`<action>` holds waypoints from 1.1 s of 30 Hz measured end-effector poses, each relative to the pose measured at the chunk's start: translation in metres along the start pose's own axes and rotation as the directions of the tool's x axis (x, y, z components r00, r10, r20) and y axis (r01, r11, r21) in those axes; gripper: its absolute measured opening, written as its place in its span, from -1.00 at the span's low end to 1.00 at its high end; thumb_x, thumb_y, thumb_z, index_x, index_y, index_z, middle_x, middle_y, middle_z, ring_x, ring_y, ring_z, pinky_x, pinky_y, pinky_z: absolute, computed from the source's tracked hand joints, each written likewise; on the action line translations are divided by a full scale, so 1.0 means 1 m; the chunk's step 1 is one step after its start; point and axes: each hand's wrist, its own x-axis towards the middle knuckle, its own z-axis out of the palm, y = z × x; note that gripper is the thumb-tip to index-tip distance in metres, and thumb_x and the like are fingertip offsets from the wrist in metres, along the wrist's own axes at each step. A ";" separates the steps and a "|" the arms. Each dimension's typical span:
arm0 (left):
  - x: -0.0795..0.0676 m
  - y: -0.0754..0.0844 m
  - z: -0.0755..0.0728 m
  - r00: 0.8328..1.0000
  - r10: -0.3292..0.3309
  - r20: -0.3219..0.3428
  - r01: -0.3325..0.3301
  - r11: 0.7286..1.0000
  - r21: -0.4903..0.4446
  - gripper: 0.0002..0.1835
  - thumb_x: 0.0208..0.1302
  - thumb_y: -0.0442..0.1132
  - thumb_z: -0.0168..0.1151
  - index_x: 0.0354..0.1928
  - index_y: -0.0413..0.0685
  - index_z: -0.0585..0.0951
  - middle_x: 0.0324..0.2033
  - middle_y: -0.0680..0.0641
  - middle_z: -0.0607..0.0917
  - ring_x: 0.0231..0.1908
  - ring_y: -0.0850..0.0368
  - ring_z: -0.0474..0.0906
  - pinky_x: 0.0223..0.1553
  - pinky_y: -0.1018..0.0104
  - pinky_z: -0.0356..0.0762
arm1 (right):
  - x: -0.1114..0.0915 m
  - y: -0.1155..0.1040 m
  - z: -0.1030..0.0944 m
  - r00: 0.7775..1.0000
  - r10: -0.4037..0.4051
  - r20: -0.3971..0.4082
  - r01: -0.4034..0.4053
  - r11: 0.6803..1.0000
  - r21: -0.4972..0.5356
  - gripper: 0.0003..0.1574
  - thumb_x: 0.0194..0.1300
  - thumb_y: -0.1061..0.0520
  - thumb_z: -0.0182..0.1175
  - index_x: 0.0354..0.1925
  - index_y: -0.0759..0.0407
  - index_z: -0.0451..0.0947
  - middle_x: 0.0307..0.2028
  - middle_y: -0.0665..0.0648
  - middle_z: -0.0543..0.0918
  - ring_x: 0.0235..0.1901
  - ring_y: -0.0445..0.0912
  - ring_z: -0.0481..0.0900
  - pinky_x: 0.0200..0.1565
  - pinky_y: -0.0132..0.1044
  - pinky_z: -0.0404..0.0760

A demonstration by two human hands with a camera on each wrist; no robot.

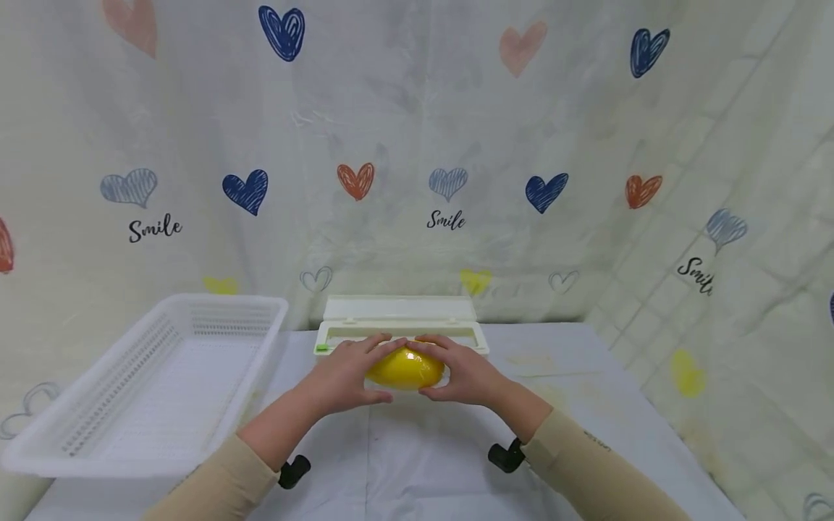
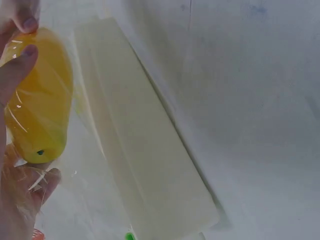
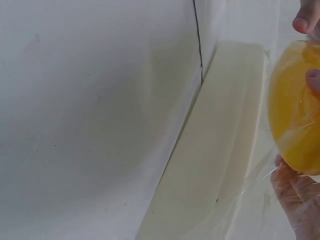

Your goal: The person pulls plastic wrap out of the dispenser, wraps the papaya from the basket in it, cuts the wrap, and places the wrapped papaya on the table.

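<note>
Both left hand (image 1: 350,370) and right hand (image 1: 468,371) hold a film-covered yellow fruit (image 1: 407,369) between curved fingers, near an open white box (image 1: 400,311) on the worktop (image 1: 423,463)

Pale heart-printed sheeting (image 1: 391,108) behind; white-covered table (image 1: 423,470); soft light

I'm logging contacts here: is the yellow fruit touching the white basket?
Apart. In the head view, the left hand and a stretch of tablecloth lie between the yellow fruit and the white basket.
</note>
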 end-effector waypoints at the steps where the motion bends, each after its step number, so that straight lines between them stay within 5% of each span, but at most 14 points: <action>1: 0.001 0.000 0.001 1.000 0.004 -0.004 -0.004 1.000 0.003 -0.02 0.08 0.20 0.46 0.51 0.50 0.14 0.38 0.04 0.36 0.13 -0.09 0.49 0.16 -0.04 0.45 | 0.000 0.000 0.000 1.000 0.011 0.007 -0.011 1.000 0.017 0.01 0.10 -0.03 0.49 0.46 -0.23 0.27 0.30 -0.01 0.41 0.13 -0.04 0.55 0.06 -0.17 0.61; 8: 0.007 -0.006 0.003 0.999 0.035 -0.041 -0.034 0.999 0.013 -0.08 0.07 0.07 0.52 0.47 0.33 0.28 0.28 0.06 0.48 -0.01 -0.01 0.57 0.08 0.04 0.54 | 0.004 -0.001 -0.006 0.996 0.074 0.054 -0.079 0.992 0.100 -0.02 0.13 0.00 0.48 0.44 -0.25 0.29 0.35 -0.05 0.37 0.22 -0.05 0.46 0.15 -0.11 0.55; 18: 0.011 -0.013 -0.001 1.000 0.003 0.002 -0.003 0.997 -0.081 -0.17 0.14 0.10 0.45 0.45 0.37 0.31 0.27 0.09 0.50 0.14 0.07 0.51 0.14 0.10 0.51 | 0.007 0.001 -0.015 0.991 0.113 0.067 -0.112 0.994 -0.012 0.04 0.13 -0.24 0.44 0.48 -0.42 0.16 0.44 -0.09 0.25 0.11 -0.05 0.56 0.06 -0.09 0.60; 24: 0.012 -0.014 -0.002 0.998 -0.046 0.050 0.052 0.990 -0.132 -0.18 0.17 0.10 0.43 0.46 0.40 0.29 0.30 0.10 0.47 0.15 0.11 0.49 0.14 0.13 0.50 | 0.005 0.006 -0.011 0.997 -0.074 -0.010 0.070 0.970 -0.233 0.13 0.00 -0.48 0.39 0.48 -0.35 0.20 0.50 0.04 0.14 0.37 0.11 0.32 0.18 0.06 0.50; 33: 0.016 -0.015 -0.008 0.994 -0.048 0.100 0.065 0.982 -0.177 -0.17 0.17 0.08 0.43 0.47 0.39 0.28 0.32 0.11 0.45 0.20 0.12 0.45 0.20 0.13 0.46 | 0.010 0.012 -0.002 0.960 -0.280 -0.015 0.254 0.890 -0.379 0.11 0.02 -0.28 0.50 0.47 -0.26 0.23 0.51 0.13 0.13 0.36 0.16 0.31 0.20 0.11 0.47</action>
